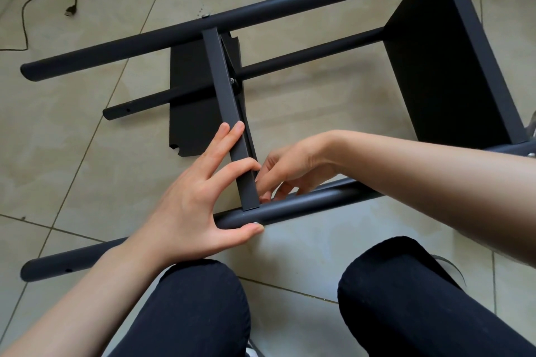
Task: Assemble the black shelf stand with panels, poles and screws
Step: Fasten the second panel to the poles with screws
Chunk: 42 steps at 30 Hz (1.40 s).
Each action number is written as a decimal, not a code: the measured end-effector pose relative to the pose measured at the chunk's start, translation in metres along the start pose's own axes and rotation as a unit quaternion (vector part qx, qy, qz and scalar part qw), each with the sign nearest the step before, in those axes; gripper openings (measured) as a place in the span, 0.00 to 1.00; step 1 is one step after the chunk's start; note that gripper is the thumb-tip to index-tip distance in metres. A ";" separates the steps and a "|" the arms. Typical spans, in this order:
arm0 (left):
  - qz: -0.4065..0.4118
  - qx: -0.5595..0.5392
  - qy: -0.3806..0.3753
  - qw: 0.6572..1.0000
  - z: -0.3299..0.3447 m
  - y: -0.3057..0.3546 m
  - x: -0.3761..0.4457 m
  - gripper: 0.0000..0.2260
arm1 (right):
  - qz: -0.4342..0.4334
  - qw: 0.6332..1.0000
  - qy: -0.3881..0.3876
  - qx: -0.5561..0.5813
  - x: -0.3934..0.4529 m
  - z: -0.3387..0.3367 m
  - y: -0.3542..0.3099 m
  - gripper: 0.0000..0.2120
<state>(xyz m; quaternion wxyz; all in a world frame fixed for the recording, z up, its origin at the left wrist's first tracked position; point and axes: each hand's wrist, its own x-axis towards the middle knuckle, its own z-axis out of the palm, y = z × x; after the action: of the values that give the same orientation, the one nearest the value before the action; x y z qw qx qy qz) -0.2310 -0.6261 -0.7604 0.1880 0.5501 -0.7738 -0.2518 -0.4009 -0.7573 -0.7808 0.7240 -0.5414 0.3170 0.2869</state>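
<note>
Head view is looking down at a half-built black shelf stand (290, 72) lying on its side on the tiled floor (87, 139), between the person's knees (203, 298) and the floor's far edge. Nearest the knees, the near pole (304, 206) is running left to right, and the edge of the middle panel (232, 124) is meeting it from above. Spread across that joint, the left hand (200, 206) is lying with straight fingers along the panel edge while its thumb is pressing the pole. Beside it, the right hand (290, 171) is curling its fingertips (265, 197) into the corner where panel and pole meet; whether they are pinching anything is not visible. Farther right, the end panel (441, 66) is standing between the poles. Near the floor's far left corner, a cable (43, 9) is lying.
</note>
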 end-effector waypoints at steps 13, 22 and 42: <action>-0.001 0.007 0.002 1.000 0.000 0.001 0.000 0.29 | -0.018 1.000 0.010 -0.001 0.000 0.002 0.001 0.12; -0.001 0.004 0.001 1.000 0.000 0.001 0.000 0.29 | -0.004 1.000 0.001 -0.005 -0.005 -0.001 -0.002 0.12; -0.004 -0.002 0.004 1.000 -0.001 0.002 0.000 0.28 | -0.035 0.999 0.006 0.036 0.001 0.003 0.006 0.05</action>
<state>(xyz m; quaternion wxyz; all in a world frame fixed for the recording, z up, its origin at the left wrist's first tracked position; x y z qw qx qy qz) -0.2323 -0.6258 -0.7588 0.1910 0.5538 -0.7703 -0.2519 -0.4043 -0.7527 -0.7846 0.7507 -0.5270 0.3128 0.2465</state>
